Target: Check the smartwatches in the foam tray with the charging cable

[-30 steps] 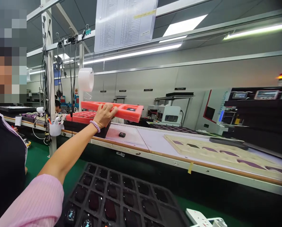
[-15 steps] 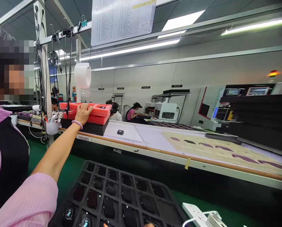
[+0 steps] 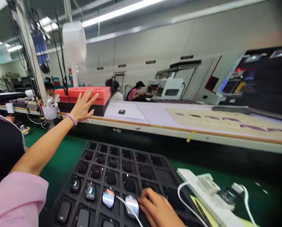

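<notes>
My left hand point(image 3: 85, 105), in a pink sleeve with a beaded band at the wrist, is spread open in front of a red foam tray stack point(image 3: 93, 94). Whether a fingertip touches the foam, I cannot tell. My right hand point(image 3: 158, 208) bends its fingers down over a black compartment tray point(image 3: 164, 176); what lies under the fingertips is hidden. Just left of it is a shiny silver-faced smartwatch point(image 3: 132, 206) with a white cable across it. Another bright-faced watch point(image 3: 108, 197) and two lit dark watches point(image 3: 90, 191) sit in the same row.
A white power strip point(image 3: 209, 195) with plugs and cables lies right of the tray. The bench point(image 3: 155, 115) beyond holds a small black device point(image 3: 122, 111) and a beige tray point(image 3: 202, 124). A co-worker's hand point(image 3: 11, 118) shows at far left. Cables point(image 3: 62, 75) hang near the stack.
My left hand has come off the red foam trays and spread its fingers. The view has tilted down, showing more of the black tray and my right hand.
</notes>
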Motion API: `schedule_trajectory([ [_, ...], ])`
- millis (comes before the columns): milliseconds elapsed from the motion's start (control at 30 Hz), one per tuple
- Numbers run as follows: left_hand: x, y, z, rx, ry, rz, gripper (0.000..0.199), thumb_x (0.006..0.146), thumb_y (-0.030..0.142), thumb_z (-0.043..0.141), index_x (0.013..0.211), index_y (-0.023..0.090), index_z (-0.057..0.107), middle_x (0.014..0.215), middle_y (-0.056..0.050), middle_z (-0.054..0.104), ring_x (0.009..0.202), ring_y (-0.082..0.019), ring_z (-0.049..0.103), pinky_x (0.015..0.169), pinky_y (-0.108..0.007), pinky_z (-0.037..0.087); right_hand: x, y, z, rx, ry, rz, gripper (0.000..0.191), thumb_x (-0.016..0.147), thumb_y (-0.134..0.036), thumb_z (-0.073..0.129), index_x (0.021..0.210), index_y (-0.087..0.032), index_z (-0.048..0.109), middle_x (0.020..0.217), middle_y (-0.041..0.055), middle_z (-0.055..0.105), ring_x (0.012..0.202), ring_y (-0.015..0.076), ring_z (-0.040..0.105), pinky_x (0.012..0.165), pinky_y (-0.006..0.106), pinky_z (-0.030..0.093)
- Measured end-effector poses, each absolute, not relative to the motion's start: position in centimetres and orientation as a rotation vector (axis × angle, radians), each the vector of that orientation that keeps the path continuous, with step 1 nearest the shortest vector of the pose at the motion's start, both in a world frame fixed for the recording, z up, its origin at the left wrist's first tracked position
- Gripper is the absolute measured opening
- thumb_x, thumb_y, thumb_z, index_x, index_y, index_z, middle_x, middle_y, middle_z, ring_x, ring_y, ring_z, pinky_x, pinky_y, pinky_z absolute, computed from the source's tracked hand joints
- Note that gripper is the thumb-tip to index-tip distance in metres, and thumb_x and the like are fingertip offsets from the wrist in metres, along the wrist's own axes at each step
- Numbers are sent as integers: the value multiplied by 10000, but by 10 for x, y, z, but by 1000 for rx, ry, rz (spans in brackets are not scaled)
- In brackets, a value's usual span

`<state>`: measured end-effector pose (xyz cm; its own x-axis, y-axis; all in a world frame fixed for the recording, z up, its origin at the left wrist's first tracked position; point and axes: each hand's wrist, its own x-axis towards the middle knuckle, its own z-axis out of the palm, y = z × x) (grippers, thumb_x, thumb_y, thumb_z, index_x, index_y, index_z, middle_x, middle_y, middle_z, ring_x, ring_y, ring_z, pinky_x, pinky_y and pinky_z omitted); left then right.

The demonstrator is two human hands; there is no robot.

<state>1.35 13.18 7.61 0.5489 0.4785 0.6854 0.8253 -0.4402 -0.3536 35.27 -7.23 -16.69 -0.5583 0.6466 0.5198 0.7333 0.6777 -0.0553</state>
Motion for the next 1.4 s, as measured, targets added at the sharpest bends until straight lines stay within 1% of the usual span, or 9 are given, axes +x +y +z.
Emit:
schedule_trajectory([
  [133, 51, 61, 14, -2493, -884, -476, 348, 928, 254, 537, 1236, 129, 640, 1291, -178, 573, 1195, -312, 548, 1041, -458, 430, 347, -83, -146, -1120, -2416, -198, 274, 994, -102, 408, 920, -187, 658, 911, 73, 585, 784, 197, 573, 720, 315, 453],
  [200, 64, 23, -15, -2806, -845, -184, 241, 943, 299, 568, 1088, 160, 702, 1093, -113, 642, 998, -252, 611, 921, -385, 489, 346, -86, -140, -1152, -2422, -154, 285, 1018, -134, 396, 908, -184, 654, 913, 71, 581, 795, 195, 562, 739, 325, 435],
  [300, 72, -19, -47, -3065, -866, 74, 230, 957, 313, 587, 1071, 149, 701, 1007, -87, 651, 960, -238, 611, 902, -370, 492, 345, -89, -133, -1191, -2418, -102, 336, 1050, -169, 348, 897, -187, 647, 925, 61, 583, 809, 182, 555, 766, 339, 393],
  [467, 74, -36, -71, -3188, -905, -42, 217, 970, 244, 567, 1136, 137, 657, 1117, -106, 628, 1041, -244, 579, 965, -393, 464, 344, -90, -129, -1184, -2388, -99, 352, 1072, -199, 335, 908, -190, 646, 914, 39, 601, 844, 171, 565, 796, 362, 317],
  [867, 80, -44, -61, -3323, -1154, -32, 107, 982, 172, 491, 928, 170, 583, 877, -34, 646, 836, -197, 587, 787, -308, 447, 349, -92, -117, -1382, -2234, -370, 336, 1069, -239, 361, 917, -179, 654, 919, 58, 652, 843, 209, 593, 778, 387, 346],
  [1033, 89, -22, -49, -3500, -1288, 341, 136, 954, 162, 497, 933, 157, 632, 775, 12, 655, 638, -127, 551, 628, -224, 395, 382, -104, -120, -1365, -2298, 12, 391, 1080, -402, 328, 963, -195, 638, 860, 59, 644, 727, 191, 629, 637, 314, 443],
  [1167, 94, -7, -42, -3591, -1238, 599, 225, 939, 164, 485, 883, 132, 700, 814, -11, 693, 705, -125, 577, 662, -208, 403, 422, -134, -104, -1304, -2381, 445, 377, 1056, -507, 405, 918, -251, 644, 817, 47, 644, 682, 163, 633, 579, 269, 485],
  [1300, 99, -3, -46, -3682, -1340, 577, 170, 888, 180, 556, 836, 122, 707, 775, -9, 705, 682, -120, 581, 625, -200, 403, 451, -143, -80, -1301, -2374, 766, 384, 1011, -577, 503, 867, -283, 704, 1027, 76, 695, 962, 192, 678, 758, 261, 553],
  [1400, 100, -6, -53, -3576, -1542, 152, 85, 820, 153, 619, 780, 126, 689, 689, 7, 680, 623, -109, 576, 598, -198, 404, 458, -131, -70, -1525, -1985, 583, 547, 912, -759, 515, 833, -250, 696, 1264, 96, 643, 1106, 238, 642, 677, 267, 546],
])
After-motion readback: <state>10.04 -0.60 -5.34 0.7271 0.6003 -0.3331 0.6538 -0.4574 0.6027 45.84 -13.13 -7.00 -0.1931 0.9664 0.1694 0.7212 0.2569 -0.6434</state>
